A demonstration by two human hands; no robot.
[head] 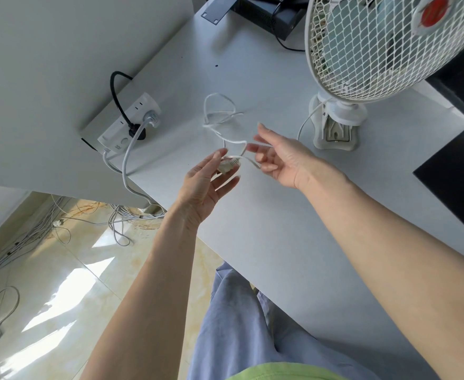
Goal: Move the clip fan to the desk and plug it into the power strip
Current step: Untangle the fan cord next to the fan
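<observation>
My left hand [207, 185] held the fan's white plug [227, 164] pinched at thumb and fingertips, the other fingers spread loosely, while my right hand [279, 157] hovered just beside it with its fingers slightly curled around the thin white cord [220, 113], which ran over them; I could not tell how firmly it gripped. Both hands worked above the middle of the white desk [266, 229], with a broad bare stretch of smooth matte surface on my near side and the desk's left edge dropping off to the glossy tiled floor [69, 270], where many grey cables lay tangled. One clip fan [376, 48] stood at the right, near the desk's notched corner, its round white mesh grille with a red centre badge rising from a flat, flared plastic clip base. One white power strip [128, 124] lay along the far left edge by the wall, well apart from the fan, with two plugs already in it, one black and one grey. The cord lay in loose loops between strip and fan.
</observation>
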